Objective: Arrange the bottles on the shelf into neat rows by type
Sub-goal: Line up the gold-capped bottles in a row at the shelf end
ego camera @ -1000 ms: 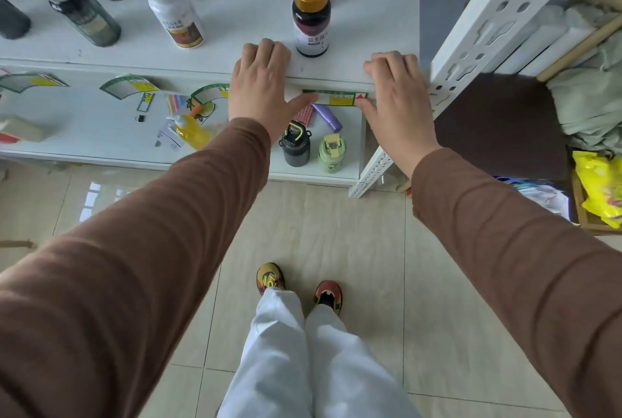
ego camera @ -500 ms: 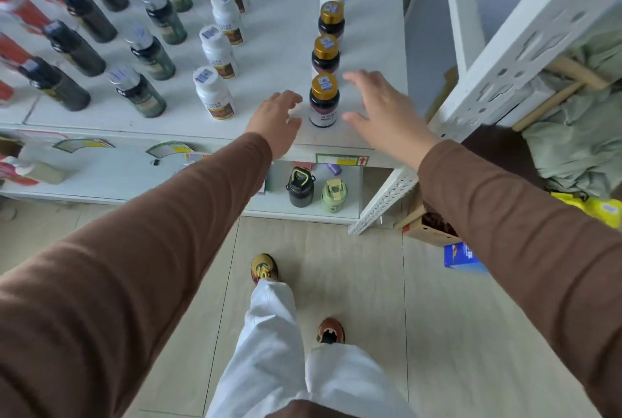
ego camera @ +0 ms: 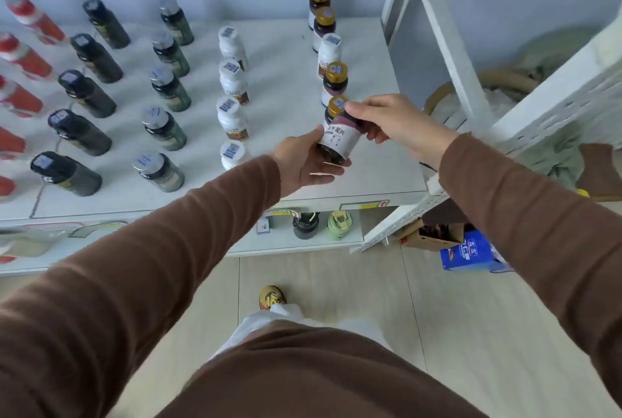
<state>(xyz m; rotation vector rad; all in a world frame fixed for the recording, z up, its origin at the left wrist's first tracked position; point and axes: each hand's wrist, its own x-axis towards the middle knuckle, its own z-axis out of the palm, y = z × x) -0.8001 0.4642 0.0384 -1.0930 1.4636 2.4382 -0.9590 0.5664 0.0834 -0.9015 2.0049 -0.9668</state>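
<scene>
A dark gold-capped bottle (ego camera: 338, 134) with a white label is lifted and tilted above the white shelf (ego camera: 377, 175) near its front right corner. My right hand (ego camera: 390, 123) grips it near the cap, and my left hand (ego camera: 308, 165) holds its base from below. Behind it runs the rightmost row: more gold-capped bottles (ego camera: 334, 82) with one white bottle (ego camera: 329, 54) among them. To the left stand rows of white bottles (ego camera: 233, 116), grey-capped green bottles (ego camera: 165, 128), black bottles (ego camera: 79, 133) and red bottles (ego camera: 23, 57).
A white slotted shelf upright (ego camera: 447, 44) rises at the right. On the lower shelf stand a black container (ego camera: 305, 224) and a green one (ego camera: 339, 224). A blue box (ego camera: 469, 252) and cardboard lie on the tiled floor to the right.
Both hands left the shelf's front edge and closed around the front gold-capped bottle, which is now lifted and tilted. The view has tipped upward, showing the whole shelf.
</scene>
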